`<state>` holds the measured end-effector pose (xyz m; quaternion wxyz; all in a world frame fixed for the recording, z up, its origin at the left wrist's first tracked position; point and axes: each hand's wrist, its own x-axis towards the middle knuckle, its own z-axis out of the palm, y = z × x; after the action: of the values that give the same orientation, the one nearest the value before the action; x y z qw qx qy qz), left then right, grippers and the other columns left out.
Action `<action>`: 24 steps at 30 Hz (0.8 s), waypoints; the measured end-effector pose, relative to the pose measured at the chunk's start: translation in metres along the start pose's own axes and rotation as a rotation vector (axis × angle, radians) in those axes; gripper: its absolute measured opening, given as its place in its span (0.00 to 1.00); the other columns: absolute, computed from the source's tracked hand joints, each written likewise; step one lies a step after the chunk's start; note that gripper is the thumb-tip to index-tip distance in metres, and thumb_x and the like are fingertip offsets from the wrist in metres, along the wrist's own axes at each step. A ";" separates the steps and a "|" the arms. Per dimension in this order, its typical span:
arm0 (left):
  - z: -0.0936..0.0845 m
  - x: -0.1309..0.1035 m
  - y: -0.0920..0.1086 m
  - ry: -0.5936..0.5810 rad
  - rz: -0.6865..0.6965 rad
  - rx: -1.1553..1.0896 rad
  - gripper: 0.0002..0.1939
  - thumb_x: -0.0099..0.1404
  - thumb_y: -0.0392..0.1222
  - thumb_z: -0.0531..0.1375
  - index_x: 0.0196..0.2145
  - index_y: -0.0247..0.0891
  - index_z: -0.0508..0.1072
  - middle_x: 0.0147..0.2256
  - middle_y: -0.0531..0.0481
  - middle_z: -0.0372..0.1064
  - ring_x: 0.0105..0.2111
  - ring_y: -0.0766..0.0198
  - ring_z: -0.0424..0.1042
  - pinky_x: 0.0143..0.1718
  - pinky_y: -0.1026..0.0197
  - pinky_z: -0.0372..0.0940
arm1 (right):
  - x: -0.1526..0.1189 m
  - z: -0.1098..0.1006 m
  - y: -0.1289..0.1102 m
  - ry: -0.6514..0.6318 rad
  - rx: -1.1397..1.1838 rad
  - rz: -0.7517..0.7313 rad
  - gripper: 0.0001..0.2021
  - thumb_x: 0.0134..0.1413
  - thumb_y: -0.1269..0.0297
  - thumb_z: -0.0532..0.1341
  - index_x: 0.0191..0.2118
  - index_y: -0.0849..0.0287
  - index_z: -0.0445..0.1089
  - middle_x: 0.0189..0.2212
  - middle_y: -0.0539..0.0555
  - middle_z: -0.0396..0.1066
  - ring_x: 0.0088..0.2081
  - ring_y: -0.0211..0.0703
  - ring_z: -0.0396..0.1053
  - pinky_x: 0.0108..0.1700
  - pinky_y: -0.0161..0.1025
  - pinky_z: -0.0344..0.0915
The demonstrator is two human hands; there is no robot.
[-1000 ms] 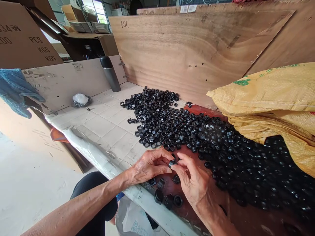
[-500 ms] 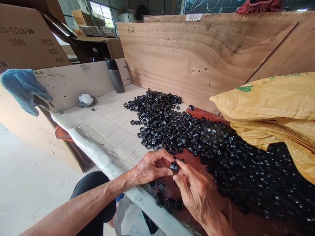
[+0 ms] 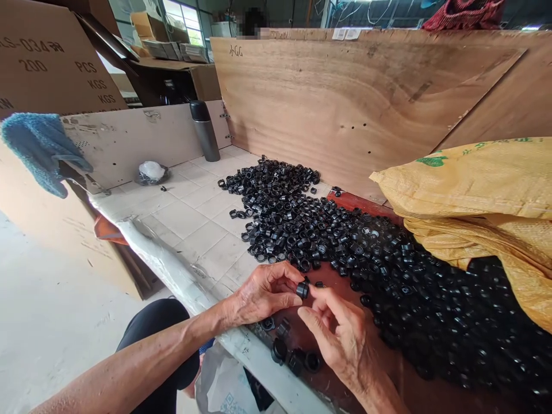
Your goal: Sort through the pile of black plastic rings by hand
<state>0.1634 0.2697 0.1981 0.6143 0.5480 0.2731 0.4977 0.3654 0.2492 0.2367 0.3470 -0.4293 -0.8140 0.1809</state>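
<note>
My left hand [image 3: 264,294] pinches a small black plastic cap [image 3: 302,290] between thumb and fingers, above the red-brown board. From the right, my right hand [image 3: 347,333] reaches in with its index fingertip at the edge of that cap. Its thumb is apart from the index finger, and no part shows between them. Several black caps [image 3: 279,349] lie just below the hands, close to the table's front edge. Beyond the hands spreads a large heap of similar black caps and rings [image 3: 297,224].
A yellow woven sack [image 3: 466,178] lies over the heap's right side. Wooden panels [image 3: 302,98] wall the back. A dark flask [image 3: 204,132] and a wrapped white bundle [image 3: 152,172] stand at the far left. A blue cloth [image 3: 41,149] hangs over the left corner.
My right thumb has drawn slightly left and down, away from the cap. The cap stays in my left hand, which has barely moved. The view has shifted a little.
</note>
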 end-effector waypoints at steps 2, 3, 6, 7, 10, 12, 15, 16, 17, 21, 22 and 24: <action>0.000 0.000 -0.001 -0.007 0.013 0.016 0.17 0.61 0.44 0.70 0.43 0.35 0.72 0.42 0.45 0.72 0.37 0.63 0.74 0.39 0.61 0.69 | 0.000 0.000 0.001 0.021 -0.010 0.023 0.12 0.63 0.55 0.60 0.31 0.56 0.72 0.19 0.48 0.66 0.20 0.39 0.64 0.26 0.35 0.63; 0.000 0.000 -0.001 -0.016 0.024 0.037 0.17 0.61 0.44 0.70 0.43 0.35 0.72 0.42 0.45 0.71 0.37 0.63 0.74 0.39 0.61 0.69 | 0.001 0.001 0.001 0.030 -0.002 0.035 0.11 0.63 0.55 0.61 0.33 0.56 0.72 0.20 0.48 0.68 0.22 0.39 0.66 0.27 0.35 0.64; 0.000 -0.001 0.002 -0.058 0.075 0.140 0.13 0.64 0.43 0.68 0.42 0.35 0.73 0.44 0.43 0.71 0.40 0.60 0.74 0.40 0.60 0.70 | 0.001 0.004 0.003 0.026 0.036 0.045 0.09 0.63 0.56 0.61 0.41 0.55 0.73 0.30 0.51 0.76 0.29 0.42 0.73 0.33 0.35 0.69; 0.000 -0.002 0.004 -0.074 0.104 0.201 0.11 0.64 0.41 0.66 0.42 0.35 0.73 0.45 0.42 0.71 0.42 0.59 0.74 0.41 0.59 0.70 | 0.000 0.004 0.004 0.006 0.030 0.046 0.08 0.63 0.57 0.61 0.41 0.55 0.73 0.30 0.51 0.76 0.30 0.42 0.74 0.33 0.35 0.68; -0.004 -0.005 0.013 -0.164 0.173 0.444 0.11 0.62 0.33 0.64 0.43 0.36 0.75 0.43 0.43 0.73 0.41 0.60 0.73 0.40 0.61 0.68 | 0.000 0.003 0.008 -0.037 -0.064 0.074 0.13 0.65 0.56 0.59 0.29 0.55 0.70 0.21 0.48 0.70 0.23 0.40 0.69 0.27 0.35 0.63; -0.008 -0.006 0.019 -0.261 0.161 0.565 0.15 0.58 0.29 0.63 0.43 0.37 0.76 0.42 0.45 0.74 0.35 0.64 0.71 0.33 0.65 0.65 | 0.003 0.002 0.013 -0.023 -0.109 0.070 0.16 0.66 0.56 0.59 0.26 0.55 0.67 0.19 0.48 0.66 0.21 0.39 0.65 0.26 0.35 0.61; -0.011 -0.006 0.023 -0.315 0.086 0.611 0.08 0.59 0.35 0.65 0.39 0.36 0.78 0.38 0.47 0.73 0.30 0.67 0.68 0.28 0.67 0.62 | 0.007 0.003 0.025 0.000 -0.085 -0.020 0.06 0.65 0.63 0.58 0.40 0.56 0.72 0.31 0.52 0.72 0.31 0.42 0.70 0.34 0.36 0.67; -0.011 -0.005 0.023 -0.280 0.060 0.621 0.04 0.62 0.38 0.64 0.34 0.35 0.78 0.35 0.48 0.73 0.28 0.68 0.67 0.28 0.67 0.61 | 0.009 0.004 0.029 -0.012 -0.074 -0.052 0.08 0.65 0.65 0.57 0.47 0.56 0.71 0.36 0.54 0.72 0.35 0.43 0.71 0.38 0.37 0.68; -0.010 -0.004 0.022 -0.223 0.036 0.634 0.09 0.65 0.42 0.63 0.30 0.34 0.76 0.31 0.49 0.71 0.27 0.68 0.66 0.27 0.67 0.60 | 0.009 0.006 0.033 -0.020 -0.069 -0.070 0.12 0.64 0.67 0.57 0.51 0.56 0.70 0.38 0.55 0.72 0.37 0.44 0.72 0.40 0.38 0.69; -0.005 0.008 0.011 -0.013 0.040 0.727 0.12 0.66 0.49 0.64 0.38 0.37 0.75 0.29 0.52 0.68 0.26 0.68 0.65 0.26 0.66 0.60 | 0.009 0.008 0.045 0.141 -0.083 0.070 0.09 0.60 0.67 0.58 0.47 0.56 0.68 0.36 0.53 0.68 0.35 0.45 0.71 0.37 0.40 0.71; -0.004 0.011 0.006 -0.010 0.069 0.780 0.13 0.65 0.48 0.65 0.44 0.39 0.75 0.32 0.52 0.69 0.28 0.66 0.67 0.29 0.65 0.62 | 0.009 0.008 0.047 0.190 -0.095 0.104 0.10 0.59 0.67 0.59 0.47 0.56 0.67 0.37 0.54 0.68 0.35 0.45 0.70 0.37 0.41 0.71; -0.003 0.016 -0.002 -0.032 0.133 0.909 0.18 0.64 0.45 0.66 0.51 0.41 0.74 0.36 0.50 0.70 0.33 0.63 0.70 0.34 0.63 0.65 | 0.010 0.007 0.050 0.188 -0.132 0.103 0.14 0.57 0.69 0.59 0.50 0.57 0.67 0.41 0.56 0.67 0.37 0.46 0.70 0.38 0.42 0.72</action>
<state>0.1671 0.2857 0.1989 0.2824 0.7859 0.4183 0.3572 0.3856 0.2853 0.2064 0.3832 -0.5076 -0.7647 0.1036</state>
